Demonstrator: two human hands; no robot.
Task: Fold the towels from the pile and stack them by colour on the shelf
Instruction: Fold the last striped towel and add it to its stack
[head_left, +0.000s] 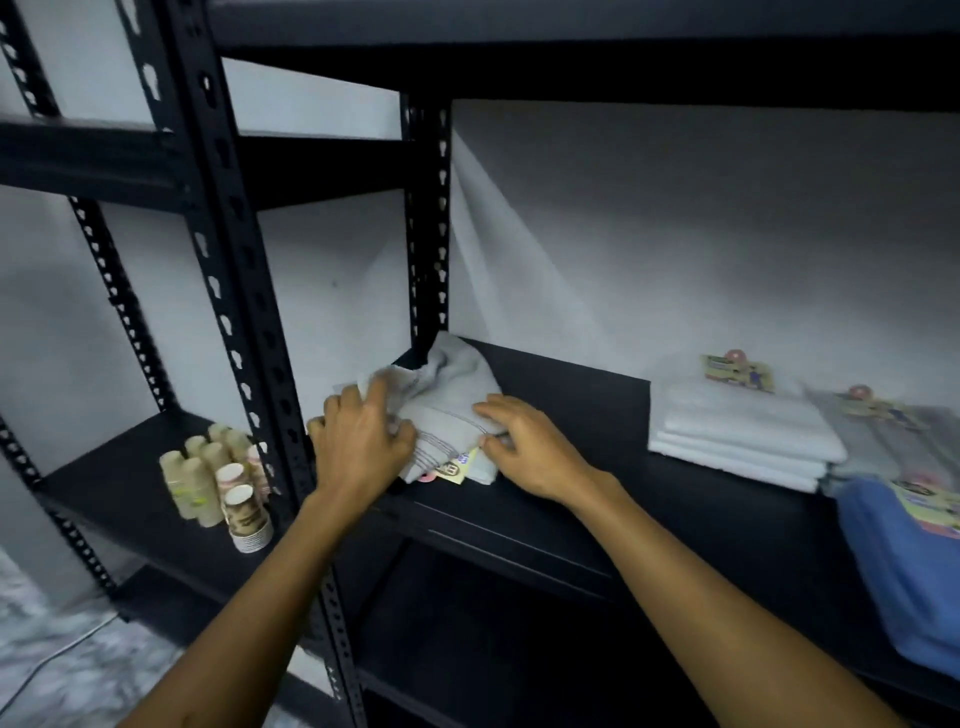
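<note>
A grey towel (451, 400) lies roughly folded at the left end of the black shelf (582, 415), a yellow label poking out under its front edge. My left hand (363, 441) presses on its left side with fingers curled into the cloth. My right hand (524, 441) grips its front right edge. Further right on the same shelf sits a stack of white towels (743, 431) with a label on top. Beside that lies a grey towel stack (893, 441), and a blue towel (904, 566) hangs over the shelf's front edge.
A neighbouring black shelf unit stands to the left, its upright post (244, 291) close to my left hand. Stacks of paper cups (218, 478) stand on its shelf. The white wall is behind. A cable runs over the marbled floor at bottom left.
</note>
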